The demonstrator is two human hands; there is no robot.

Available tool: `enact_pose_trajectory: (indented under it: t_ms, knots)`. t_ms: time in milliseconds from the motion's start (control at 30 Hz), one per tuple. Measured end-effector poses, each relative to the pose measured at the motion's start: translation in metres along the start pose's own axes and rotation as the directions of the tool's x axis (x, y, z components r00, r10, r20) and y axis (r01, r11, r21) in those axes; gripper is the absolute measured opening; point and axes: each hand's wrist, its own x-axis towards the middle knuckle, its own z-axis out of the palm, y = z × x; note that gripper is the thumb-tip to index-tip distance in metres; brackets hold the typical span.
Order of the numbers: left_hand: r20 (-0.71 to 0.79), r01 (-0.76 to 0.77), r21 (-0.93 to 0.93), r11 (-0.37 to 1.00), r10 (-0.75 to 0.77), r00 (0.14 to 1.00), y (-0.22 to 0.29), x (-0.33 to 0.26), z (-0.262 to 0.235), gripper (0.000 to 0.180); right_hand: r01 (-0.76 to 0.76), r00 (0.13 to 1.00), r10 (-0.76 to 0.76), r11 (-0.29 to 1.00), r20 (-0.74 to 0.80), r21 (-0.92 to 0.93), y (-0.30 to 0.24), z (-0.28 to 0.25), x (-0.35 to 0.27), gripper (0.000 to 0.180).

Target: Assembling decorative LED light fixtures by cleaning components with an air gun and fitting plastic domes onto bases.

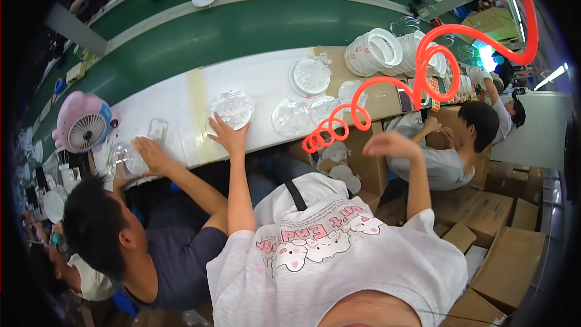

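My left hand (230, 138) has its fingers spread, the tips at the near edge of a round white disc (233, 109) with a clear, shiny plastic cover. My right hand (390, 145) is raised off the table to the right, fingers loosely stretched leftward, with nothing visible in them. Just beyond it hangs a red coiled hose (362, 117). Farther back lies another round white piece (310, 76) with clear plastic on top. Clear round plastic pieces (290, 116) lie on the white tabletop (181, 109) between my hands.
A co-worker (139, 236) at my left handles clear plastic beside a pink fan (85, 122). Stacked white rings (374, 52) stand at the back right. Another person (448, 145) sits at the right. Cardboard boxes (502, 260) fill the floor behind. A green conveyor belt (242, 21) runs beyond the table.
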Motion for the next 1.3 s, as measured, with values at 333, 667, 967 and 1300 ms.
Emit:
enact_pose_trajectory:
  t_ms: [333, 667, 967, 1300]
  knots:
    - [-0.104, -0.046, -0.288, 0.956, 0.017, 0.994, 0.014, -0.034, -0.040, 0.095, -0.394, 0.296, -0.496, 0.715, -0.816, -0.577, 0.114, -0.169, 0.104, 0.021]
    - [-0.002, 0.024, -0.443, 0.896, -0.028, 1.000, 0.025, -0.090, -0.070, 0.087, -0.682, 0.524, -0.117, 0.536, -0.843, -0.498, 0.118, -0.188, 0.100, 0.023]
    - [0.048, 0.010, -0.560, 0.828, 0.020, 0.999, 0.049, -0.075, -0.111, 0.048, 0.741, 0.245, 0.109, 0.620, -0.963, 0.258, 0.015, -0.042, -0.007, 0.039]
    - [0.196, 0.133, -0.679, 0.722, 0.004, 0.981, 0.060, -0.083, -0.155, 0.020, 0.454, 0.848, 0.097, 0.372, -0.521, 0.809, -0.021, 0.138, -0.069, 0.053]
